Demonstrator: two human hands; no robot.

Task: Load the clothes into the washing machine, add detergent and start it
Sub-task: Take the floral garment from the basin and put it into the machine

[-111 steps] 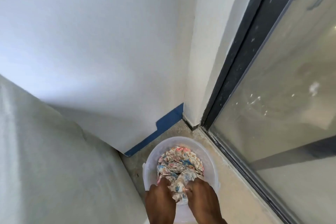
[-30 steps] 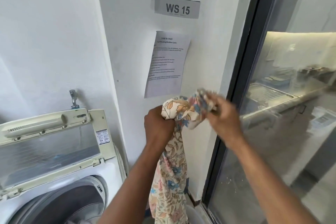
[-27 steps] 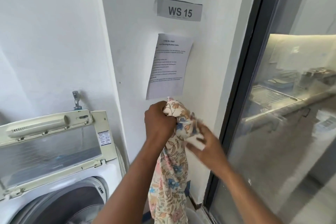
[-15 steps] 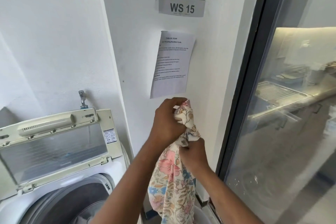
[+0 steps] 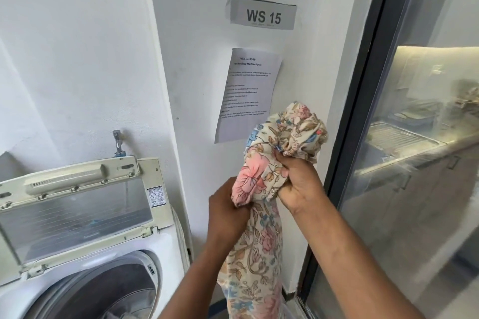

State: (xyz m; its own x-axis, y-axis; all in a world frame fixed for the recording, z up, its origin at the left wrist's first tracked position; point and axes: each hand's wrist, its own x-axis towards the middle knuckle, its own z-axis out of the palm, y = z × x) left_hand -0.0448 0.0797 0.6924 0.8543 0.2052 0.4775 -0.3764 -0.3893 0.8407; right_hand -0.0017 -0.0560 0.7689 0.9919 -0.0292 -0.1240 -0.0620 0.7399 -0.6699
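- The floral cloth [image 5: 261, 189] hung bunched in front of the white wall, to the right of the washing machine [image 5: 85, 254] and above its level; its top was wadded into a ball, its lower length trailed down out of view
- The right hand [image 5: 300, 184] gripped the cloth just under the wadded top, fingers curled tight round the fabric; the left hand [image 5: 228, 212] held it lower and nearer the washing machine, fingers closed on a pink-flowered fold
- The washing machine stood with its lid [image 5: 75, 204] raised; some fabric showed in the drum [image 5: 103, 292]
- A tap [image 5: 118, 141] sat on the wall just above the washing machine; a printed sheet [image 5: 248, 93] and a "WS 15" label [image 5: 263, 17] hung higher, to its right; a glass door [image 5: 414, 163] stood further right still
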